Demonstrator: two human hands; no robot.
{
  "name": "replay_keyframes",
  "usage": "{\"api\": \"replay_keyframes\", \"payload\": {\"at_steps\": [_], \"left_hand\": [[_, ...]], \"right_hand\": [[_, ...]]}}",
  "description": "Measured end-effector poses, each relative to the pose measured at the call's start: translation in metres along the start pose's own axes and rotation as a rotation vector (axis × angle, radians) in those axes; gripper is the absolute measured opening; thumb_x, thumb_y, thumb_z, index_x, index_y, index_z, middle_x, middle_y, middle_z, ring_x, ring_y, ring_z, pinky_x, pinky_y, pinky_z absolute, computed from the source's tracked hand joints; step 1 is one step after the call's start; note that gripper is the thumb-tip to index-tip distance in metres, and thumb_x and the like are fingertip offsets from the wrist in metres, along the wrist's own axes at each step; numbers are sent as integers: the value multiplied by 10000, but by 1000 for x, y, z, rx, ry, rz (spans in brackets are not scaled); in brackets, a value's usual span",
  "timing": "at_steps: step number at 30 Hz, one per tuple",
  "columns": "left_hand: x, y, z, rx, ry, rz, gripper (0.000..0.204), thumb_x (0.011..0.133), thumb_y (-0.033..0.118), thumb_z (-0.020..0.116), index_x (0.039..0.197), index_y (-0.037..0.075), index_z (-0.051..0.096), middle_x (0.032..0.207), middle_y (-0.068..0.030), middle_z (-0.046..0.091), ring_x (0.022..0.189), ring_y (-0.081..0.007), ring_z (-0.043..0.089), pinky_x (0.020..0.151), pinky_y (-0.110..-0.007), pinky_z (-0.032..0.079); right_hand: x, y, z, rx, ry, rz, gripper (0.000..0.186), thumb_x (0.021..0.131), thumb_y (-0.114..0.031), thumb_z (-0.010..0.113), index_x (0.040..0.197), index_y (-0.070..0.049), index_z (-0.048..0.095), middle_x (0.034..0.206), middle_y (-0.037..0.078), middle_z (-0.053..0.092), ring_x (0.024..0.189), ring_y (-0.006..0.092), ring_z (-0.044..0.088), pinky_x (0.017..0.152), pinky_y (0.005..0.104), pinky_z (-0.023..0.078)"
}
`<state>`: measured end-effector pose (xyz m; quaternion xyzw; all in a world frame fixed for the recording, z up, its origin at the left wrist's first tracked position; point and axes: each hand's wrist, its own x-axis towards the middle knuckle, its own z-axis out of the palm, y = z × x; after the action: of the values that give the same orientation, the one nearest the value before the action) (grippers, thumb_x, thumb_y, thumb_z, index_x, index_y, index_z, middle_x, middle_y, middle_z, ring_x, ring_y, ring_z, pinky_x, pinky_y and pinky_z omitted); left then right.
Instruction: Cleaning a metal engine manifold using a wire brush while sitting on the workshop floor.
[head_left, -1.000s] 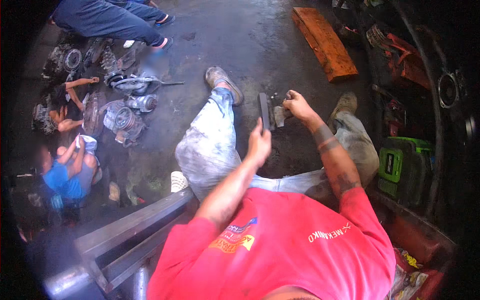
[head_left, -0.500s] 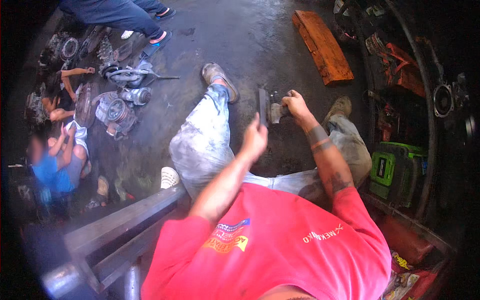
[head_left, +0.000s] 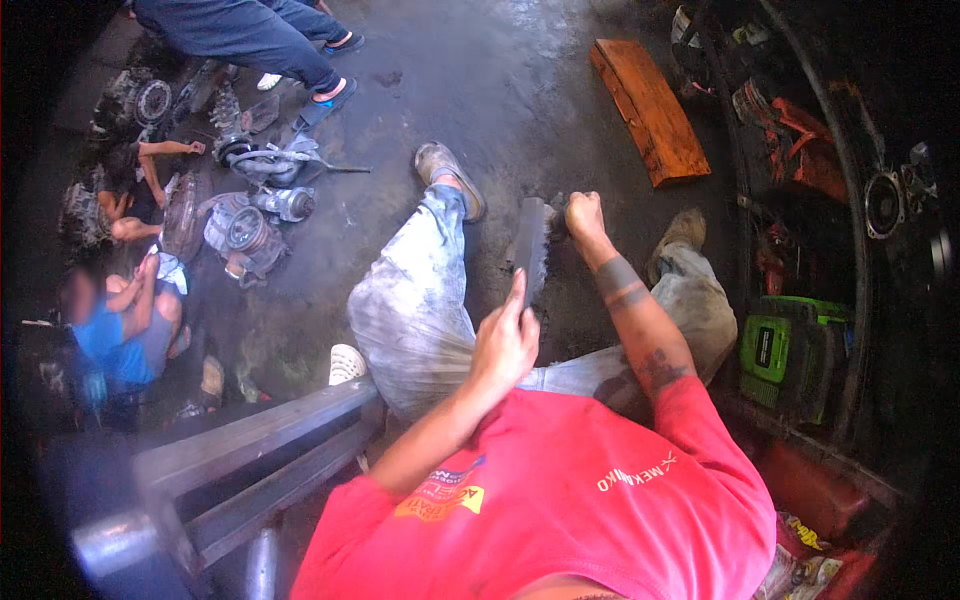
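My left hand (head_left: 505, 340) is closed round the near end of a long, dark brush (head_left: 533, 245), its index finger stretched along it. The brush points away from me, and its right edge looks ragged and bristly. Just right of its far end, my right hand (head_left: 584, 214) makes a fist with the thumb side up. It grips a small metal part, mostly hidden now by the brush and the fingers; the part's exact kind does not show. Both hands are above the dark floor between my spread knees.
An orange-brown block (head_left: 650, 112) lies ahead on the right. A green-and-black case (head_left: 795, 350) stands beside a metal frame. Greasy machine parts (head_left: 245, 228) spread over the left floor, near a crouching person in blue (head_left: 110, 335). Another person's legs (head_left: 265, 45) are at upper left.
The brush has come nearer to me and tilted, and now covers most of the metal part. My left hand has moved back toward my body; my right hand has shifted slightly.
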<state>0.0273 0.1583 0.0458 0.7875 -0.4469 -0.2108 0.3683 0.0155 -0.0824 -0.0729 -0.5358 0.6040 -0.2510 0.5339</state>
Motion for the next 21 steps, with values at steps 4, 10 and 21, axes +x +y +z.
{"api": "replay_keyframes", "payload": {"at_steps": [4, 10, 21], "left_hand": [[103, 6, -4, -24, -67, -148, 521, 861, 150, 478, 1361, 15, 417, 862, -308, 616, 811, -442, 627, 757, -493, 502], [55, 2, -51, 26, 64, -123, 527, 879, 140, 478, 1388, 37, 388, 769, -290, 610, 732, -425, 636, 680, -468, 493], [94, -20, -26, -75, 9, -211, 514, 892, 162, 488, 1391, 79, 397, 1094, -297, 589, 970, -377, 626, 836, -401, 478]], "right_hand": [[7, 24, 6, -9, -176, -108, 461, 848, -230, 466, 1208, 57, 439, 1220, 314, 519, 1153, 432, 509, 951, 436, 403], [-38, -13, 8, -98, -81, -54, 390, 828, -183, 457, 1143, 47, 455, 1124, 257, 554, 1080, 361, 533, 919, 415, 409], [-52, -5, 15, -146, -277, -96, 514, 852, -211, 450, 1287, 55, 389, 1254, 335, 488, 1204, 444, 463, 1016, 437, 366]]}}
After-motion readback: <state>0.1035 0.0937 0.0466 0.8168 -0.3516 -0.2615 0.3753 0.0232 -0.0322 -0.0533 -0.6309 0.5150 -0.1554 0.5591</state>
